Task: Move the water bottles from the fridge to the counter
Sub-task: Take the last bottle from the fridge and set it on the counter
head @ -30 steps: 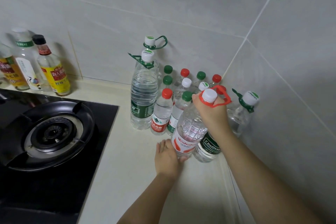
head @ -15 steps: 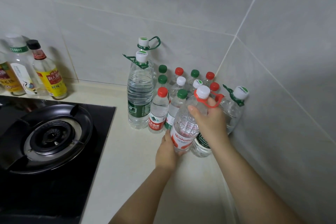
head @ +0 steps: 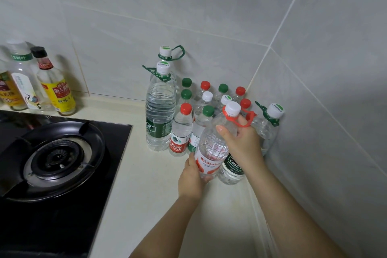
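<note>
Hands meet on one bottle. The right hand [head: 240, 142] curls round the shoulder of a red-labelled water bottle [head: 211, 153], just under its white cap [head: 233, 108] and red carrying loop [head: 248, 119]. The left hand [head: 190, 178] grips the same bottle low down, near its base. The bottle leans with its top tipped toward the right wall, at the near edge of the cluster on the cream counter [head: 150, 184]. The left hand covers its base, so whether it touches the counter cannot be told.

Crowding it on the right, just behind the right wrist, stands a green-labelled bottle [head: 231, 168]. Beyond that, a large clear bottle with a green loop [head: 269, 130] sits against the right wall.

On the left side a small red-capped bottle [head: 181, 132] and a small green-capped bottle [head: 201, 128] stand upright, close beside the leaning one. Next to them rises a tall green-labelled bottle [head: 160, 115], with a second tall bottle [head: 166, 52] behind it by the back wall.

Further small bottles with red, green and white caps [head: 206, 96] fill the corner between the two tiled walls [head: 209, 16].

Well apart on the left lies a black gas hob [head: 56, 157]. Three condiment bottles [head: 56, 88] stand behind it along the back wall.
</note>
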Demonstrator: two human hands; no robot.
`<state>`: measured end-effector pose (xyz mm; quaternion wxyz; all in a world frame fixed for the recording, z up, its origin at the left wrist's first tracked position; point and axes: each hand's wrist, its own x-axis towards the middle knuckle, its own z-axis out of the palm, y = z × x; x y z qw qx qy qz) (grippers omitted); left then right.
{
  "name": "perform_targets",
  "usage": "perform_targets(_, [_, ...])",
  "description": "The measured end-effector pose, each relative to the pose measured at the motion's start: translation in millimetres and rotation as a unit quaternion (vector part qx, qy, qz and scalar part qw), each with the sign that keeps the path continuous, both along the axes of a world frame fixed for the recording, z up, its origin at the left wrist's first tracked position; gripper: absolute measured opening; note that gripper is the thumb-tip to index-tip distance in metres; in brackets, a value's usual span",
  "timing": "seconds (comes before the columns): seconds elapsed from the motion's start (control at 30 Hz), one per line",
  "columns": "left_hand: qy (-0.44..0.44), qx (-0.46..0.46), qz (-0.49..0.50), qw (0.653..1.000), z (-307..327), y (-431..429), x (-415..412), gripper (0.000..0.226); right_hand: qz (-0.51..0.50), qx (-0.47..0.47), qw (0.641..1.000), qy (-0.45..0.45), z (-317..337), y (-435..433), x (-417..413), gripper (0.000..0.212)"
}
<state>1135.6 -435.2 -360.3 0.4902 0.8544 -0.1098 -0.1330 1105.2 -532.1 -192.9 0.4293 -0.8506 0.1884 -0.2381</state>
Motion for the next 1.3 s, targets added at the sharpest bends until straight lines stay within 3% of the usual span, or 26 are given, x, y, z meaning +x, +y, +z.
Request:
perform_targets(0.37, [0.022,0.011,0.009,1.0,6,-1,-3,0.093,-0.009,-0.061,0.998,0.033,2,1,-3,0.05])
perform_targets(0.53, [0.059,0.04,0.007,0.997,17,4,-5,0.095,-0.052,-0.125,0.99,0.039,0,6,-17,0.045])
perform_targets(0.67, [0.051,0.096,-0.02,0.994,30,23,-9,0.105,-0.066,-0.116,0.99,0.039,-4,8,-35,0.038])
perform_targets(0.8, [0.014,0.151,-0.009,0.988,43,65,-19,0.093,-0.081,-0.158,0.982,0.059,-1,22,-46,0.041])
perform_targets(0.9, [0.016,0.168,-0.016,0.986,52,89,-31,0.083,-0.088,-0.105,0.983,0.124,-12,27,-46,0.032])
perform_targets(1.1, [0.115,0.02,-0.05,0.992,63,77,-42,0.089,-0.079,-0.042,0.977,0.192,-32,17,-45,0.031])
perform_targets(1.3, [0.181,-0.198,-0.087,0.959,73,45,-38,0.073,-0.042,-0.095,0.969,0.226,-31,4,-35,0.032])
